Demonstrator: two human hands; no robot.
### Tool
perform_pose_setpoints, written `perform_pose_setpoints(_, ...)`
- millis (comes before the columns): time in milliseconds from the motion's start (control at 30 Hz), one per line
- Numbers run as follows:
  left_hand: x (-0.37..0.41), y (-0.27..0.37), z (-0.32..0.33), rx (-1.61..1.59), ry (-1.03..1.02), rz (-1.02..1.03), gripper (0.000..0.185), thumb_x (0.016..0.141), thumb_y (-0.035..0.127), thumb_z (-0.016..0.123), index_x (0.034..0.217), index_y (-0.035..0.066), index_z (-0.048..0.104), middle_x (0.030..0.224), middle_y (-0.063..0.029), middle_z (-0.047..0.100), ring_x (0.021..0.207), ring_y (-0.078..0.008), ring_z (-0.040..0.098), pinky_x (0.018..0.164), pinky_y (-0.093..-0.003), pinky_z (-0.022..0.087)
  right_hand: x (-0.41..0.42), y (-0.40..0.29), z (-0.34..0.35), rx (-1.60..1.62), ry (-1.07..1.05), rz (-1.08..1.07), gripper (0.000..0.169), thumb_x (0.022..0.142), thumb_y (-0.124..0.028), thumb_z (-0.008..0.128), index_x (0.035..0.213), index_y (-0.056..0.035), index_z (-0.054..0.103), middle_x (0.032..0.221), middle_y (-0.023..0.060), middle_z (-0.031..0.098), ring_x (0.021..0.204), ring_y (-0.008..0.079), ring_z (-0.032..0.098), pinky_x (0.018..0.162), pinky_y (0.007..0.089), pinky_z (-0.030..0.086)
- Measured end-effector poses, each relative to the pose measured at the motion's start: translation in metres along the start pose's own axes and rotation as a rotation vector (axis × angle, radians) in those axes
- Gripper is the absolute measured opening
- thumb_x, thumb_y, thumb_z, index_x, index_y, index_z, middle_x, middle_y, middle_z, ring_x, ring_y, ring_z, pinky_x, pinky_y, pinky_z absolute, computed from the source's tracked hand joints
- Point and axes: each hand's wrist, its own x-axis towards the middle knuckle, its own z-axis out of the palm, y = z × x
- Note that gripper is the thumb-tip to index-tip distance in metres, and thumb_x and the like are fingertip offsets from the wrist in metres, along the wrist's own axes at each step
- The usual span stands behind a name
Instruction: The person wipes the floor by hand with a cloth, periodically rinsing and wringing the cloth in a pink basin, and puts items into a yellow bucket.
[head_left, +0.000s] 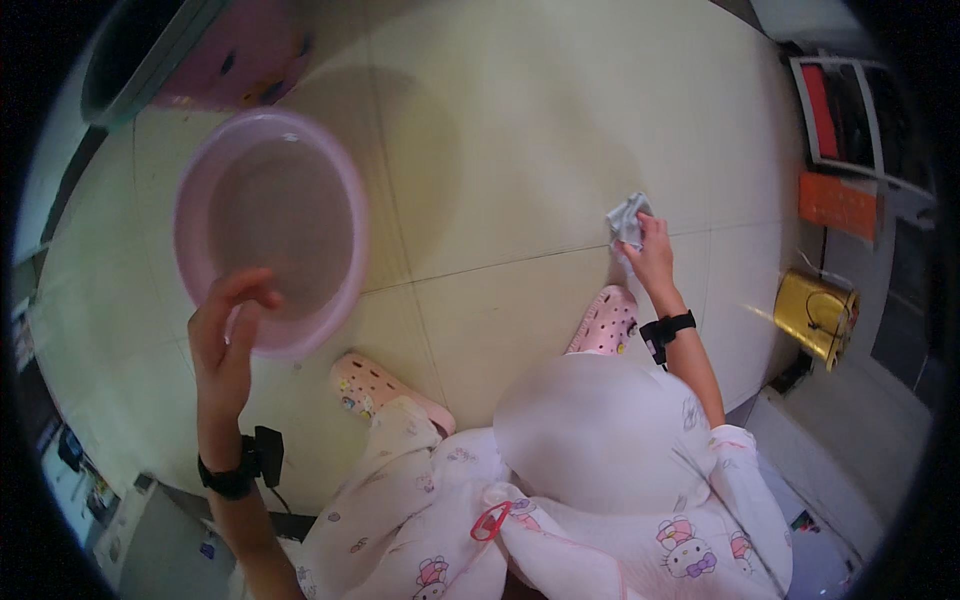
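Note:
A pale grey cloth (630, 217) is pinched in the fingers of my right hand (651, 253), low over or on the tiled floor (510, 172), just beyond the toe of a pink clog (606, 321). At the left stands an oval pink plastic basin (358, 225) with cloudy greyish water (281, 202) in it. My left hand (229, 330) hovers at the basin's near rim, fingers curled and apart, holding nothing. Each wrist wears a black strap with a small device.
A pink tub (232, 56) and a green-rimmed container (120, 97) stand beyond the basin. Along the right wall are a metal-framed rack (859, 120), an orange box (838, 204) and a gold bag (814, 315). Another clog (386, 394) is near the basin.

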Motion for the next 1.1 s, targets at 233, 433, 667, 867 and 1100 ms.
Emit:
perform_pose_setpoints(233,-0.082,-0.078,-0.028,-0.151,0.577,-0.181,0.026,0.092,0.018,0.045,0.110,0.001,0.055,0.086,-0.0047,0.059,0.083,-0.0141,0.056,0.081,-0.0298,0.045,0.007,-0.057,0.029,0.044,-0.138,-0.190,0.028,0.074,-0.001,0.055,0.099,-0.0064,0.044,0.099,0.0179,0.050,0.088,0.0406,0.052,0.071,0.0464,0.044)
perform_pose_setpoints(433,-0.055,-0.092,-0.028,-0.224,0.614,-0.101,0.025,0.093,0.015,0.044,0.110,-0.002,0.054,0.087,-0.0060,0.059,0.084,-0.0151,0.056,0.081,-0.0308,0.046,0.011,-0.177,0.071,0.055,-0.503,-0.515,0.027,0.076,-0.002,0.048,0.102,-0.0063,0.044,0.099,0.0178,0.049,0.088,0.0408,0.052,0.069,0.0483,0.044)
perform_pose_setpoints(667,-0.035,-0.100,-0.004,-0.311,0.425,-0.055,0.022,0.092,0.015,0.045,0.106,0.002,0.056,0.086,-0.0047,0.059,0.083,-0.0140,0.056,0.080,-0.0284,0.045,0.025,-0.286,0.124,0.323,-0.495,-0.996,0.036,0.075,0.000,0.047,0.110,-0.0084,0.051,0.104,0.0129,0.051,0.093,0.0339,0.053,0.075,0.0424,0.047)
perform_pose_setpoints(867,-0.036,-0.110,0.012,-0.295,0.243,-0.104,0.020,0.092,0.014,0.045,0.105,0.004,0.057,0.085,-0.0033,0.059,0.081,-0.0129,0.055,0.078,-0.0262,0.042,-0.015,-0.297,0.127,0.193,-0.771,-1.240,0.028,0.078,-0.004,0.048,0.100,-0.0173,0.060,0.105,0.0074,0.053,0.097,0.0279,0.053,0.077,0.0383,0.048)
perform_pose_setpoints(1100,-0.028,-0.116,0.011,-0.366,0.263,-0.027,0.019,0.091,0.007,0.043,0.103,0.000,0.056,0.085,-0.0038,0.057,0.081,-0.0119,0.055,0.078,-0.0252,0.043,-0.006,-0.224,0.082,-0.104,-1.017,-1.241,0.022,0.073,-0.006,0.055,0.094,-0.0125,0.059,0.099,0.0074,0.054,0.093,0.0281,0.054,0.075,0.0372,0.048)
